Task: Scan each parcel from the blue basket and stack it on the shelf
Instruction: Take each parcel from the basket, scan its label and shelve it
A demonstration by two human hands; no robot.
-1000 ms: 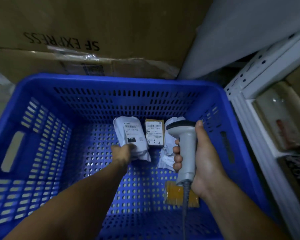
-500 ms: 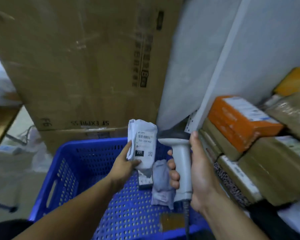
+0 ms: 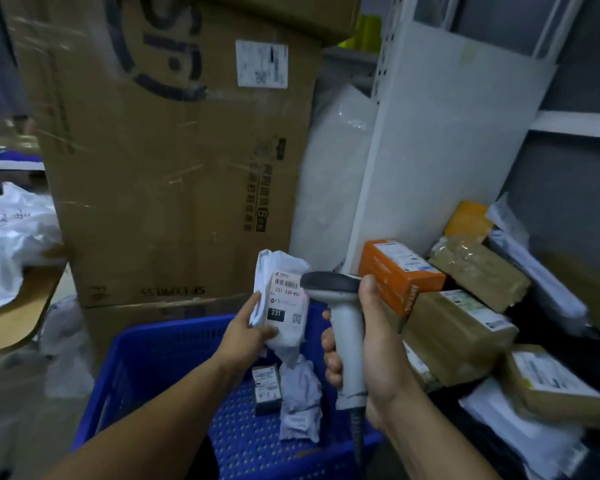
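I hold the white parcel (image 3: 284,306) above the blue basket (image 3: 174,332), pinched in my left hand (image 3: 246,336), label facing the scanner (image 3: 347,327) gripped in my right hand (image 3: 381,348), so the barcode reads.

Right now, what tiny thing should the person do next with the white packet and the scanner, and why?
Probably aim the scanner at the barcode and scan. The left hand holds the white parcel up above the blue basket, label facing the camera, and the right hand grips the scanner with its head right beside that label.
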